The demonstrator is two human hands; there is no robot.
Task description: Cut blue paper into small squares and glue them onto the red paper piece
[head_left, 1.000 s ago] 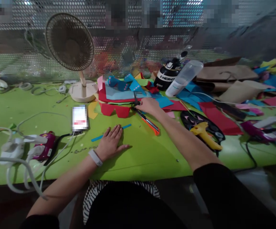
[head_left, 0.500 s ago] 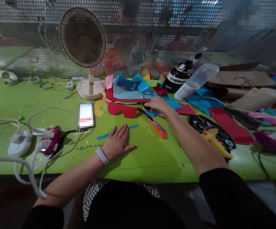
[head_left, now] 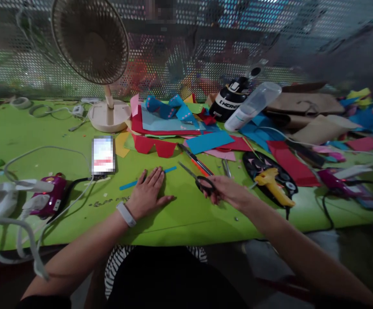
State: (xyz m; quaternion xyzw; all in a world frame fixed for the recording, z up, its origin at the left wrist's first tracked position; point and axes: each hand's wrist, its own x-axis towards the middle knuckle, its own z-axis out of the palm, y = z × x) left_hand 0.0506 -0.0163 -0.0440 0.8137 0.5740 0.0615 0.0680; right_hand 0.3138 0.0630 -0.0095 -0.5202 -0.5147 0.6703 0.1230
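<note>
Gripping scissors (head_left: 196, 176), right hand (head_left: 230, 191); left hand (head_left: 148, 193) lying palm-down, thumb spread wide, across blue strip (head_left: 128, 185).

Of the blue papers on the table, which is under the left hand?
The narrow blue strip: the left hand lies flat across its middle, so only two ends show. The other blue papers lie farther back, with no hand on them.

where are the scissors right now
In the head view, the scissors are in the right hand, below the orange cutter and right of the blue strip.
</note>
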